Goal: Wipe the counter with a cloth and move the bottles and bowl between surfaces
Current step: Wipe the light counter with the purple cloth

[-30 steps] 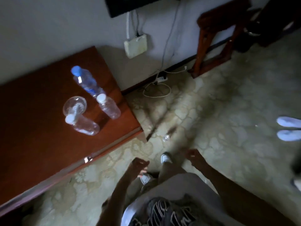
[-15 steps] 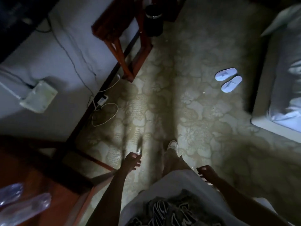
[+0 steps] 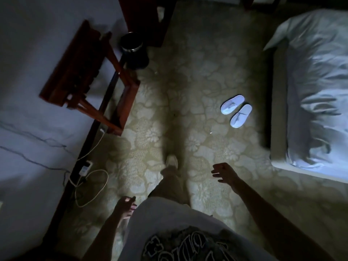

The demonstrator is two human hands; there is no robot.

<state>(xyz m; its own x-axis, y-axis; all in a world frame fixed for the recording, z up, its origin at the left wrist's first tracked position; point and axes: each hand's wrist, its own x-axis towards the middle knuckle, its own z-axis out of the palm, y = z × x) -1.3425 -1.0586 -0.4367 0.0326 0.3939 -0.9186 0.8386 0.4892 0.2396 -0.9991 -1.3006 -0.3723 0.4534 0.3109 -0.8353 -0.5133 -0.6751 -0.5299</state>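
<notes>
No bottle, bowl, cloth or counter shows in the head view now. My left hand (image 3: 125, 205) hangs low beside my hip with loosely curled fingers and nothing in it. My right hand (image 3: 225, 173) swings out over the patterned carpet (image 3: 188, 81), fingers apart and empty. One of my feet (image 3: 171, 161) is stepping forward between the two hands.
A wooden folding rack (image 3: 82, 72) stands against the left wall, with a dark bin (image 3: 132, 48) behind it. A white cable and charger (image 3: 85, 178) lie by the skirting. White slippers (image 3: 236, 111) sit beside the bed (image 3: 316, 95) on the right.
My view has turned right, away from the brown table with the bottles, which has left the frame. The bed and slippers have come into view. My right hand has swung forward.
</notes>
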